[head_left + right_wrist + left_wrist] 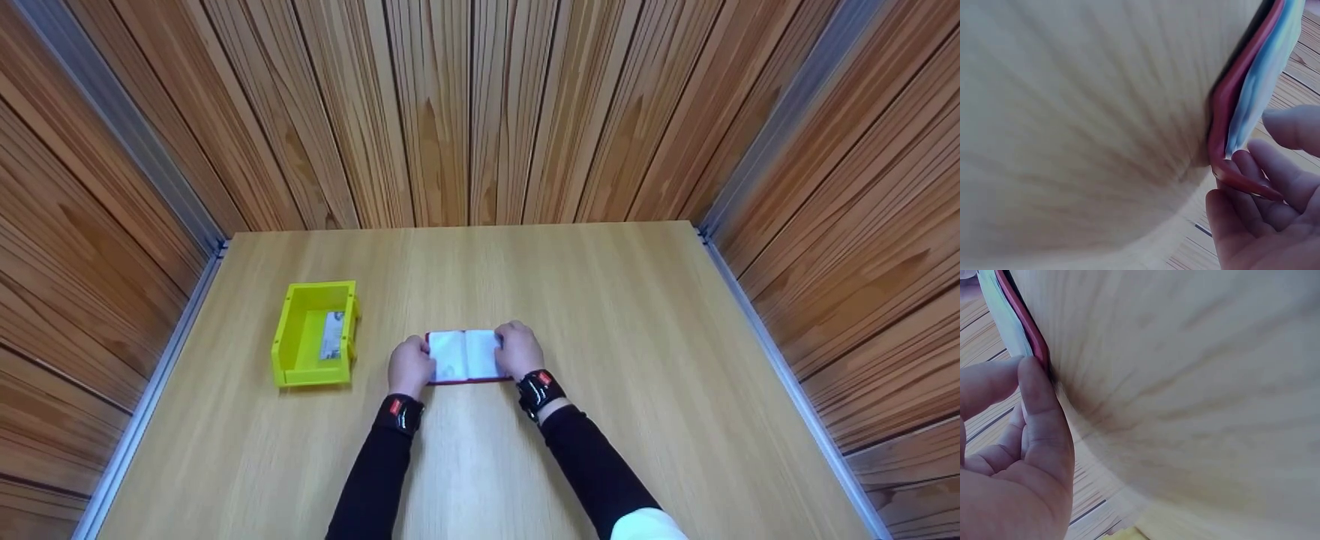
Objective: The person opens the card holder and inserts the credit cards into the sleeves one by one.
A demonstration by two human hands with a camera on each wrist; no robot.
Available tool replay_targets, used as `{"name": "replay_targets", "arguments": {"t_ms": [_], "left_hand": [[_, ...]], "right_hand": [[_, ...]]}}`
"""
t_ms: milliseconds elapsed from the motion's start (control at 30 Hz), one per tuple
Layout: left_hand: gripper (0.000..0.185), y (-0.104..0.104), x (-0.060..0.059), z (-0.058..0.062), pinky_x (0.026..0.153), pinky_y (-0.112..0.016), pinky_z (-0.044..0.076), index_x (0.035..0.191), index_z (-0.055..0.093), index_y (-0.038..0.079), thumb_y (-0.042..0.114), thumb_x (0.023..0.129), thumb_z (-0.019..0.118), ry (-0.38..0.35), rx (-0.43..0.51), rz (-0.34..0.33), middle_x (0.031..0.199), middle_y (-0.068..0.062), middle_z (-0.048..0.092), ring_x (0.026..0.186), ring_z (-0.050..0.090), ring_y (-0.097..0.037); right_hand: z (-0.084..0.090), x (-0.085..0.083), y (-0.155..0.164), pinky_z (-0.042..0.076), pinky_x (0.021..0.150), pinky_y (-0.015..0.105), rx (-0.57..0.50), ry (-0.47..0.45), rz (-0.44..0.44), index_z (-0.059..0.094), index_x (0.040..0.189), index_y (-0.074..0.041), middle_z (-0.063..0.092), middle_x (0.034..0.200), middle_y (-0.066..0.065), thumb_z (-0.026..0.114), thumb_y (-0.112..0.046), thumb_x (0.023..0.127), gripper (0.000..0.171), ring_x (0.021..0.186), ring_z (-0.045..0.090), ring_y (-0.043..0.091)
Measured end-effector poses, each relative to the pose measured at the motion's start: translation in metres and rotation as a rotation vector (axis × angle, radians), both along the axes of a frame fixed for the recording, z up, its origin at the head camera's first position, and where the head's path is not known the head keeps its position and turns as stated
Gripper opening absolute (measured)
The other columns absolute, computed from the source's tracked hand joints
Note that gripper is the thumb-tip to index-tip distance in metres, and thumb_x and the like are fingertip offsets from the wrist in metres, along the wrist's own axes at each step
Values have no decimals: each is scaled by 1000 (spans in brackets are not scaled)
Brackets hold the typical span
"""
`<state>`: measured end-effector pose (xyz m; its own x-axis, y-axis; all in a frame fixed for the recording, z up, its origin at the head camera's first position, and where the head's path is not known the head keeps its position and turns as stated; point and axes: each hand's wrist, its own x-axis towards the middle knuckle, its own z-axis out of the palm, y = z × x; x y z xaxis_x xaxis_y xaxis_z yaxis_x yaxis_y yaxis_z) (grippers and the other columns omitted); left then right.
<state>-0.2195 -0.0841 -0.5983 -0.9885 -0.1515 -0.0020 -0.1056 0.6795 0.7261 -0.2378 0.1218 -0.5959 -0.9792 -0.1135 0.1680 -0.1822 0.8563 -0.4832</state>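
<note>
A small notebook with a red cover lies open on the table, its white pages facing up. At its left edge is my left hand; in the left wrist view the thumb and a finger pinch the corner of the pages and red cover. My right hand holds the right edge. The right wrist view shows the red cover's edge bent outward over the fingers, apart from the pages, with the thumb on the page side. Part of the right page is hidden behind the right hand.
A yellow-green plastic bin stands left of the notebook, with a whitish printed label or card in it. Wood-panelled walls with metal corner rails enclose the light wooden table at the back and both sides.
</note>
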Motion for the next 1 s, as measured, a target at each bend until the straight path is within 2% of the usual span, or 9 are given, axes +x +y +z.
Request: {"name": "replay_targets", "arguments": {"t_ms": [367,533,733,867,1000], "left_hand": [[8,-3,-1,-1,70,-41,48,83,65,2,1,78,70,48,46,21,76,-5,62,75,60,-25],[6,-3,-2,3,72,-39,47,85,66,3,4,81,70,55,72,43,77,-3,61,77,59,-24],[4,-3,-2,7,73,-38,48,85,67,2,4,83,68,100,108,54,78,-5,62,77,60,-24],[5,-7,-3,14,74,-39,48,87,68,3,7,86,68,113,150,77,81,-6,63,79,60,-25],[7,-17,-8,30,77,-38,48,94,68,5,11,91,66,86,233,135,90,-9,63,85,58,-25]], "right_hand": [[-1,1,1,49,89,46,-7,-32,14,70,105,4,62,106,17,72,2,77,29,101,59,36],[-2,0,1,49,90,46,-8,-31,10,70,106,4,62,107,18,72,1,76,29,101,59,37],[-5,1,2,49,89,46,5,-27,11,70,107,4,61,108,18,72,0,76,31,101,59,37],[-5,1,2,49,88,47,7,-19,8,70,106,3,61,106,17,72,0,76,30,99,59,37],[-4,2,2,49,89,47,-3,-20,9,70,106,4,62,108,18,71,0,77,29,100,59,38]]}}
